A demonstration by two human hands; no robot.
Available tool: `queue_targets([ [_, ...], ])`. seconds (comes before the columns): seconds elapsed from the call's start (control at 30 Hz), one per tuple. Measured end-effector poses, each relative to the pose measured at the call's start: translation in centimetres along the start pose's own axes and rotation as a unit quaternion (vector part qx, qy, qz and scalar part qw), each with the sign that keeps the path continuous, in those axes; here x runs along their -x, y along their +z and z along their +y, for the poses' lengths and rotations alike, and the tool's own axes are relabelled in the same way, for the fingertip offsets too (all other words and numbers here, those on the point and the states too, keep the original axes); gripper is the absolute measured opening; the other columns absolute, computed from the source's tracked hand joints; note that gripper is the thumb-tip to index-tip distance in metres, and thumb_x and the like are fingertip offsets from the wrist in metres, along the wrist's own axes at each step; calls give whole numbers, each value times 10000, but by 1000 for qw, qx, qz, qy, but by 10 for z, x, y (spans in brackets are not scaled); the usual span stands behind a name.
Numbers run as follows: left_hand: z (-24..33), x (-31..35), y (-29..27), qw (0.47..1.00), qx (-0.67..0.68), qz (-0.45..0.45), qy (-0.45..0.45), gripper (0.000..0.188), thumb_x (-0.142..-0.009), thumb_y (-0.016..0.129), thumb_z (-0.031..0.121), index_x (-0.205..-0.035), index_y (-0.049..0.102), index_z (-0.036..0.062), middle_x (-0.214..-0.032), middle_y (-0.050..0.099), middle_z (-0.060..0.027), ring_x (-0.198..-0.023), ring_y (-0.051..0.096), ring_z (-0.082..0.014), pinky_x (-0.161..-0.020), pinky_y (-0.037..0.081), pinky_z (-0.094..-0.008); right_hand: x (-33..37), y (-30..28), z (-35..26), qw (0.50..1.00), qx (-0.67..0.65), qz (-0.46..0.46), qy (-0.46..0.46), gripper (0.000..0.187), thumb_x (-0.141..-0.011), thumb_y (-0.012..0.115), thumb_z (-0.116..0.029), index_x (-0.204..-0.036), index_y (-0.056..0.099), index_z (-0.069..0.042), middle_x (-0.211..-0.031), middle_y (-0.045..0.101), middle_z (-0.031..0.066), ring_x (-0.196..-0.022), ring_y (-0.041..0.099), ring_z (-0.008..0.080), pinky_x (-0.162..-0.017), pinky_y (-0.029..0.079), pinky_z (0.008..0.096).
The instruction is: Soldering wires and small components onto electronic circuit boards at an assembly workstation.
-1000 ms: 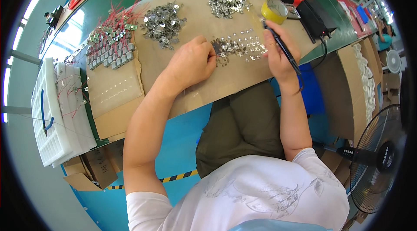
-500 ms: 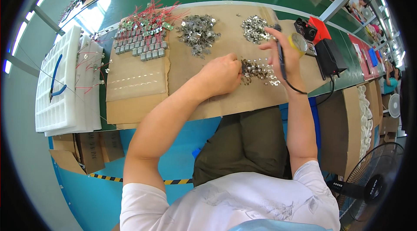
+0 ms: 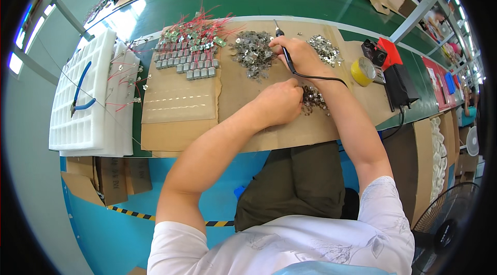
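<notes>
My right hand [image 3: 303, 57] grips a soldering iron [image 3: 288, 61] like a pen, its metal tip pointing up and away from me beside a heap of small grey metal pieces [image 3: 252, 51]. The iron's black cord runs back across my right wrist. My left hand [image 3: 281, 103] rests on the cardboard sheet [image 3: 248, 138] with its fingers curled together; whatever they pinch is hidden. Right beside those fingers lies a cluster of small dark and shiny metal parts [image 3: 313, 100], partly covered by my right forearm. A second pile of shiny metal pieces [image 3: 325, 50] sits farther right.
At left, rows of small grey metal blocks [image 3: 196, 70] with red wires stand on cardboard. White foam trays [image 3: 64, 120] carry blue-handled cutters [image 3: 83, 91]. On the right are a yellow tape roll [image 3: 363, 71], a black power unit [image 3: 401, 86] and a red bin [image 3: 389, 51]. A fan [image 3: 448, 228] stands lower right.
My right hand has swung left with the soldering iron, from beside the tape roll to above my left hand, and now holds it pen-like. My left hand stays closed by the metal parts.
</notes>
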State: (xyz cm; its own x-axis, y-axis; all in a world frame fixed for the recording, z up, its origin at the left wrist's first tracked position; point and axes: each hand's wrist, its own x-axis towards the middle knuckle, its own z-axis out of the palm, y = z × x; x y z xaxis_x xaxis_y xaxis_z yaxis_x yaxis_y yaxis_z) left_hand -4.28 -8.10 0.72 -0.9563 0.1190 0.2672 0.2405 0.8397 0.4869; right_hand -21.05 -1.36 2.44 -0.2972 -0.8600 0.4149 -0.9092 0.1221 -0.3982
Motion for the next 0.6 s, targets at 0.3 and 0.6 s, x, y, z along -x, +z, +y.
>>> queue_targets([
  [0.3, -1, 1, -2, 999, 34, 4, -3, 99, -854, 674, 133, -867, 702, 38, -981, 653, -161, -913, 677, -382, -830, 562, -480, 3, 3, 13, 999, -20, 43, -22, 391, -824, 741, 8, -1183, 653, -121, -867, 723, 93, -809, 705, 314, -739, 554, 415],
  [0.6, 0, 3, -6, 1000, 27, 1, -2, 98, -854, 692, 131, -880, 702, 37, -965, 652, -156, -909, 670, -376, -824, 557, -468, 3, -6, 14, 998, -60, 19, 28, 447, -803, 697, -21, -1241, 643, -90, -820, 701, 79, -772, 699, 256, -730, 556, 365],
])
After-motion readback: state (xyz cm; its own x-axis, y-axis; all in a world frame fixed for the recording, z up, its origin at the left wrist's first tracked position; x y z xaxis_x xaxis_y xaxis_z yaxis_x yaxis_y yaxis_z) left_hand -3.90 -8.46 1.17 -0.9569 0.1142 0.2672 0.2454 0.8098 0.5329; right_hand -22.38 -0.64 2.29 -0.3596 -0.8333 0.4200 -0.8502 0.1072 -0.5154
